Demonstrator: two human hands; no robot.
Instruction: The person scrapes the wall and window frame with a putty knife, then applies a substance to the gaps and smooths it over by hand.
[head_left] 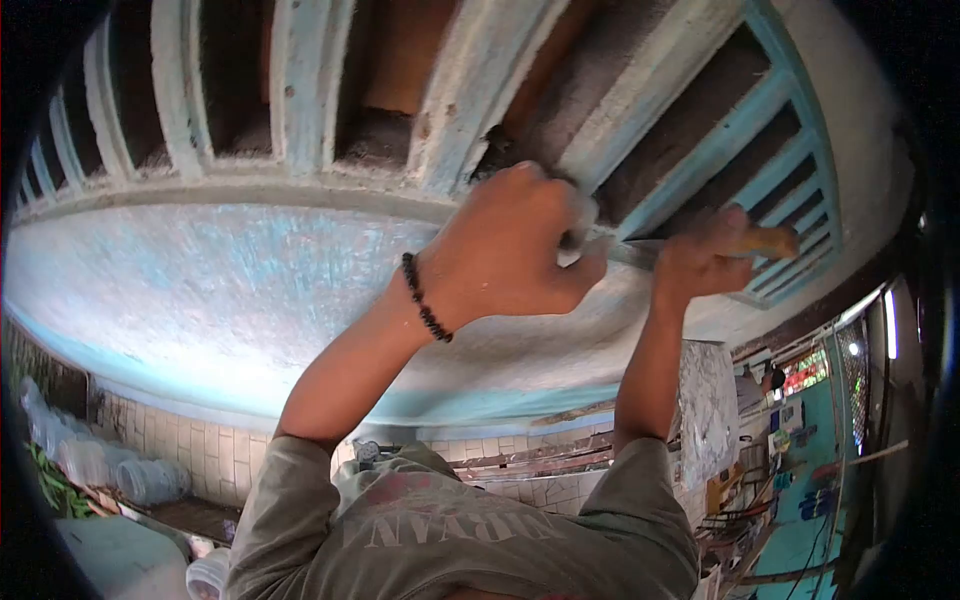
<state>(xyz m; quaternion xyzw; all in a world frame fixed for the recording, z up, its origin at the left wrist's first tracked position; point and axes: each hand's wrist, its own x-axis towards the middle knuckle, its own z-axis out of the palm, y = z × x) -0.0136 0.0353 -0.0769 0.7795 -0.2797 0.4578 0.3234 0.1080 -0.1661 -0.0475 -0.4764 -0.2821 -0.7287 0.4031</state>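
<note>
My left hand, with a black beaded bracelet at its wrist, is closed against the lower edge of a slatted frame. Something pale and blurred shows between its thumb and fingers, too indistinct to name. To the right, my right hand is wrapped around a tool with an orange-brown handle. A thin dark blade reaches from that fist toward my left hand, near the frame's bottom rail. The frame's slats carry worn light-blue and whitish paint, with dark gaps between them.
Below the frame runs a scuffed blue-white wall. Clear plastic containers stand at lower left, near a white surface. At lower right are a marbled grey panel and clutter beside a turquoise wall.
</note>
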